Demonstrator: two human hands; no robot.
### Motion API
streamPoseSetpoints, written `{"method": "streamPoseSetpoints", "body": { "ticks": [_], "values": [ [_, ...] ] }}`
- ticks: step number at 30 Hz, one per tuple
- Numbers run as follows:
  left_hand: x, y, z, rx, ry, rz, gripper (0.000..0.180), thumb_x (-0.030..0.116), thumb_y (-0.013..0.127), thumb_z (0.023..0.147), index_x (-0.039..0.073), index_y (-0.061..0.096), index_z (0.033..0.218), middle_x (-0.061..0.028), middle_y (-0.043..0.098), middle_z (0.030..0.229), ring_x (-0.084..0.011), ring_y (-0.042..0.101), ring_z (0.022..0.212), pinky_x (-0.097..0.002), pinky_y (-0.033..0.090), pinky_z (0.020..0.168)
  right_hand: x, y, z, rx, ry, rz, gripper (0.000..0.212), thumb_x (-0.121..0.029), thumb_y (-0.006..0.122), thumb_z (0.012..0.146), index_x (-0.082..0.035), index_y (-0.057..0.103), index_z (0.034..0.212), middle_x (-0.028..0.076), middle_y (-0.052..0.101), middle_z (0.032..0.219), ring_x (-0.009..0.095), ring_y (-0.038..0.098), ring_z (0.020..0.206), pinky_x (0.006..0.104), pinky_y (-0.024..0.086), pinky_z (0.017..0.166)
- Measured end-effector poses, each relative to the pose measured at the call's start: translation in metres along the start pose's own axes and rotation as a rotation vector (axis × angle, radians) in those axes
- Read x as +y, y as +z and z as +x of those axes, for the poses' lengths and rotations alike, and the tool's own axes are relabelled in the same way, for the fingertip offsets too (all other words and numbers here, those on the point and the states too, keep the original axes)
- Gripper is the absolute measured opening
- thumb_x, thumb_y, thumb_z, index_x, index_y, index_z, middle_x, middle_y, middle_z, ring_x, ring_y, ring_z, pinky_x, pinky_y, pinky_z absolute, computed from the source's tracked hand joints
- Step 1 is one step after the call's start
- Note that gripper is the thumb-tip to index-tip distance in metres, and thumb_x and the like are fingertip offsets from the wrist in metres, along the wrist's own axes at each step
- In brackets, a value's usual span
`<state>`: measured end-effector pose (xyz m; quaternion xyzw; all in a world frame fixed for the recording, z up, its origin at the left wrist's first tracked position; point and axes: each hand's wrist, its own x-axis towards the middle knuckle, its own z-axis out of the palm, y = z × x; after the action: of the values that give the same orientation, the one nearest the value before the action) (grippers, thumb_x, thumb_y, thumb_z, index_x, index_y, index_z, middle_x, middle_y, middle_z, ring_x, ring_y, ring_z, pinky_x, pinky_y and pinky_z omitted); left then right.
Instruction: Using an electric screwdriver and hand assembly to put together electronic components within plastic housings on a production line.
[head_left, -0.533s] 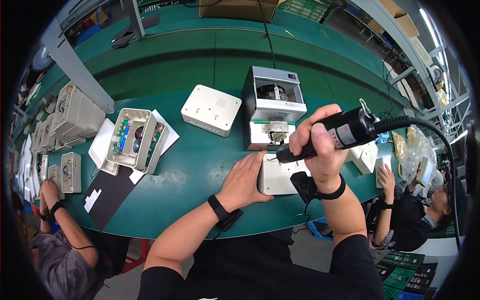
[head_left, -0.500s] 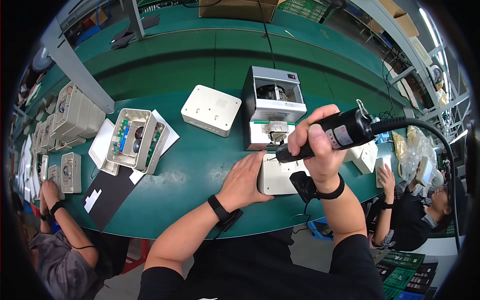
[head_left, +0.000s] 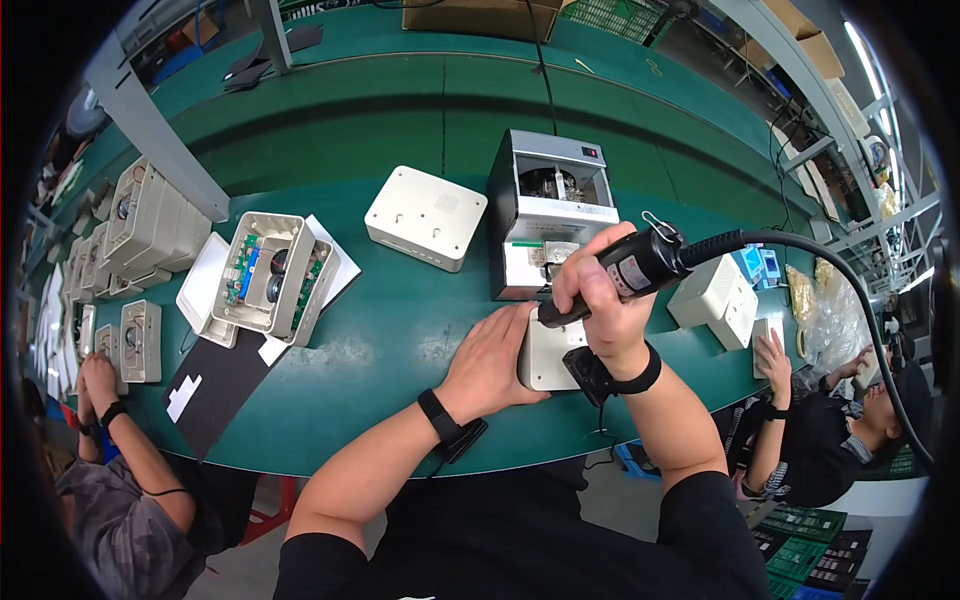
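A cream plastic housing (head_left: pixel 548 362) lies on the green bench in front of me, screw holes in its top face. My left hand (head_left: pixel 487 352) is closed against its left side, with the thumb along the near edge. In my right hand (head_left: pixel 608 300) is a black electric screwdriver (head_left: pixel 645 262), gripped over the housing. It leans with its nose down and left, near the housing's far-left corner; the bit cannot be made out. Just beyond stands a grey and black screw feeder (head_left: pixel 552 222), partly covered by my right hand.
Another cream housing (head_left: pixel 425 215) lies left of the feeder. Open housings with circuit boards (head_left: pixel 262 275) rest beside black card (head_left: pixel 222 385). More housings (head_left: pixel 715 305) stand on the right. The thick screwdriver cable (head_left: pixel 840 262) arches rightward. Co-workers' hands (head_left: pixel 772 355) are at both sides.
My right hand has moved left with the screwdriver, its nose shifting toward the housing's far-left corner. My left hand stays on the housing. The right co-worker's farther hand has lowered a white piece.
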<state>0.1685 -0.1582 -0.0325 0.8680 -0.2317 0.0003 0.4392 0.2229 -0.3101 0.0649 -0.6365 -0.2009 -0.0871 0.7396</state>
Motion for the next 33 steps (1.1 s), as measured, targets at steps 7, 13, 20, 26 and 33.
{"method": "streamPoseSetpoints", "body": {
  "ticks": [7, 13, 20, 26, 33],
  "values": [
    [0.000, 0.002, -0.001, 0.005, 0.012, 0.014, 0.111, 0.033, 0.095, 0.060, 0.002, 0.038, 0.151, -0.0195, 0.053, 0.144, -0.0370, 0.049, 0.139, -0.0465, 0.040, 0.115, 0.001, 0.001, -0.004, -0.072, -0.026, -0.102, 0.022, -0.007, 0.062, 0.093, -0.003, 0.045, 0.107, 0.010, 0.058, 0.069, 0.018, 0.056, 0.055, 0.0333, 0.051, 0.055],
    [0.000, 0.001, 0.003, 0.032, 0.045, 0.015, 0.109, 0.032, 0.093, 0.061, 0.002, 0.038, 0.150, -0.0204, 0.053, 0.143, -0.0373, 0.048, 0.139, -0.0463, 0.039, 0.116, -0.008, -0.009, 0.000, -0.067, 0.010, 0.015, 0.025, -0.009, 0.064, 0.095, -0.003, 0.046, 0.110, 0.011, 0.058, 0.071, 0.018, 0.055, 0.055, 0.0345, 0.051, 0.056],
    [0.000, -0.001, 0.005, -0.001, 0.015, 0.007, 0.108, 0.032, 0.093, 0.062, 0.003, 0.038, 0.150, -0.0221, 0.053, 0.142, -0.0378, 0.047, 0.140, -0.0463, 0.039, 0.116, -0.041, -0.013, 0.026, -0.048, -0.091, 0.145, 0.024, -0.015, 0.062, 0.098, -0.003, 0.047, 0.112, 0.011, 0.058, 0.071, 0.019, 0.055, 0.054, 0.0357, 0.050, 0.054],
    [0.000, 0.003, 0.005, 0.003, 0.028, 0.015, 0.110, 0.032, 0.094, 0.060, 0.003, 0.038, 0.150, -0.0219, 0.054, 0.142, -0.0377, 0.048, 0.140, -0.0462, 0.038, 0.117, -0.035, -0.018, 0.043, 0.058, -0.175, -0.017, 0.023, -0.016, 0.062, 0.098, -0.002, 0.048, 0.111, 0.009, 0.057, 0.070, 0.018, 0.055, 0.053, 0.0343, 0.049, 0.052],
    [0.000, 0.003, 0.005, -0.003, 0.013, 0.023, 0.110, 0.032, 0.094, 0.060, 0.003, 0.038, 0.150, -0.0213, 0.054, 0.142, -0.0373, 0.048, 0.139, -0.0460, 0.039, 0.117, -0.055, -0.015, 0.010, 0.008, -0.002, 0.016, 0.029, -0.023, 0.063, 0.100, -0.005, 0.046, 0.112, 0.010, 0.055, 0.071, 0.018, 0.053, 0.052, 0.0352, 0.049, 0.054]
  ]
}}
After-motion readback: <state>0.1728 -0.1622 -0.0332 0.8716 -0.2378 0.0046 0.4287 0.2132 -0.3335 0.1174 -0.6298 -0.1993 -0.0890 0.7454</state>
